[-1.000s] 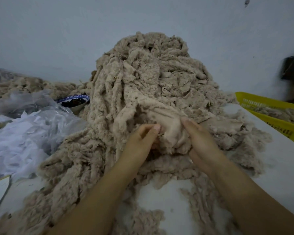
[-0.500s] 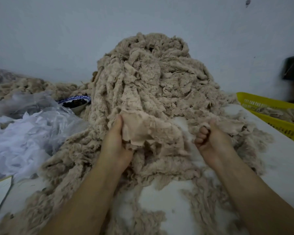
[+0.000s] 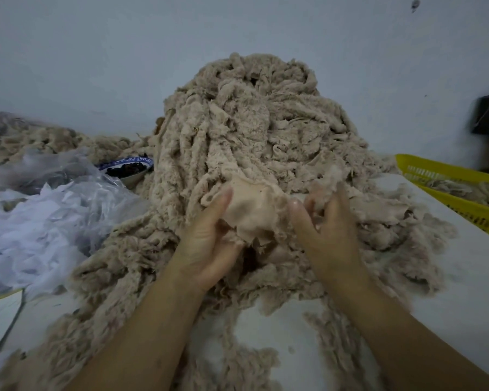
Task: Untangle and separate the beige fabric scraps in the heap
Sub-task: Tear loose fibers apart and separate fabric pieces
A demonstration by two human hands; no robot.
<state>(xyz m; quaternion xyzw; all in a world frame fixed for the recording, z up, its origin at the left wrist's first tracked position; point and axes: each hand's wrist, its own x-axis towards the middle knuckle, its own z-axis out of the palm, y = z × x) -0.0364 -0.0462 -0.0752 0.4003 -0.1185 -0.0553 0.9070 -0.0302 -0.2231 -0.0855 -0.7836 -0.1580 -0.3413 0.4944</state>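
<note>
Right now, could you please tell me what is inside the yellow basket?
Beige scraps lie in the yellow basket; its near wall hides the bottom, and the picture's edge cuts off the rest.

Heap of beige fabric scraps [image 3: 251,131], piled on white table [image 3: 463,292]. Smooth scrap [image 3: 251,213] pinched by left hand [image 3: 209,244]; fleecy scrap [image 3: 326,182] gripped by right hand [image 3: 325,232]. Yellow basket [image 3: 446,176] set at right; patterned bowl [image 3: 130,172] and clear plastic [image 3: 40,221] at left.
</note>
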